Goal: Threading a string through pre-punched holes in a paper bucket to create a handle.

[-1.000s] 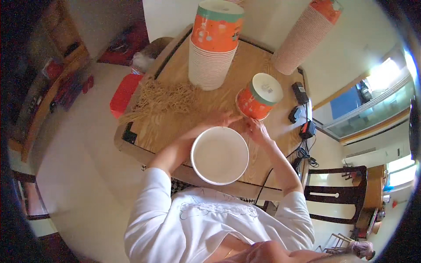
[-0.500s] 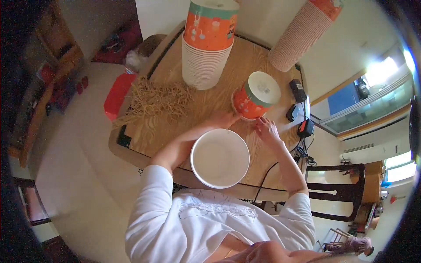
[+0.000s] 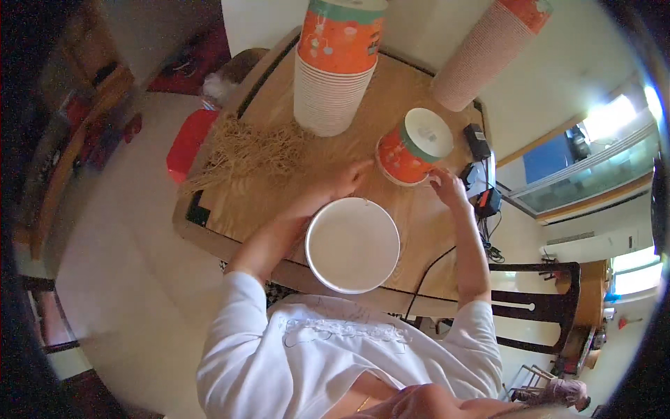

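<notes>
An orange paper bucket (image 3: 408, 155) with a green band stands upside down on the wooden table (image 3: 412, 230). At the right side of its rim, my right hand (image 3: 450, 188) has its fingers bent together against the bucket. My left hand (image 3: 347, 180) is closed, a little left of that bucket and apart from it. What either hand's fingers hold, if anything, is too small to make out. Closer to me, a white paper bucket (image 3: 352, 244) shows its open mouth beside my left forearm, near the table's front edge.
Tan stringy strands (image 3: 258, 153) lie heaped at the left. Behind them rises a tall stack of paper buckets (image 3: 331, 98), with another stack (image 3: 481, 59) at the far right corner. Black adapters (image 3: 477, 142) and cables line the right edge, near a dark chair (image 3: 537, 307).
My left hand has moved left, off the orange bucket's rim, and is closed. My right hand has shifted right and up along the rim.
</notes>
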`<move>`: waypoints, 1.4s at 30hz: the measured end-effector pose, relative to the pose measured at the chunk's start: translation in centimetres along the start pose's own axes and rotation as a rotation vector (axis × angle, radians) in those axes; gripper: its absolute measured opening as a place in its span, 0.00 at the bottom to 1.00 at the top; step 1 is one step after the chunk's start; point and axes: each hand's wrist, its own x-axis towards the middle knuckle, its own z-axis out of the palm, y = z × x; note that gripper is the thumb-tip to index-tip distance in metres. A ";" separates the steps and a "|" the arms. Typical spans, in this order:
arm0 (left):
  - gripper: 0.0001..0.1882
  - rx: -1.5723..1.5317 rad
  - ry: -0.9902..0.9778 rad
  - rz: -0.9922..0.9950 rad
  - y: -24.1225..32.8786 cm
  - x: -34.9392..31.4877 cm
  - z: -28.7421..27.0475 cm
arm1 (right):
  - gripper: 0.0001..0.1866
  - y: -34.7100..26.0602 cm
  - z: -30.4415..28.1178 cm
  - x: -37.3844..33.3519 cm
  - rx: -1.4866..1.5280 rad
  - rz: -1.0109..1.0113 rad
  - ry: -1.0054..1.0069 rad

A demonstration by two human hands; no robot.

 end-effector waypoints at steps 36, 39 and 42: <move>0.11 0.292 0.463 0.407 12.1 -21.5 -0.6 | 0.13 -22.7 -7.7 -10.0 0.628 -0.958 -0.211; 0.11 0.189 0.464 0.398 11.8 -21.2 -0.3 | 0.15 -21.9 -7.8 -9.4 0.535 -0.969 -0.305; 0.10 0.147 0.472 0.344 11.8 -20.9 -0.3 | 0.16 -22.0 -8.6 -9.6 0.502 -0.891 -0.323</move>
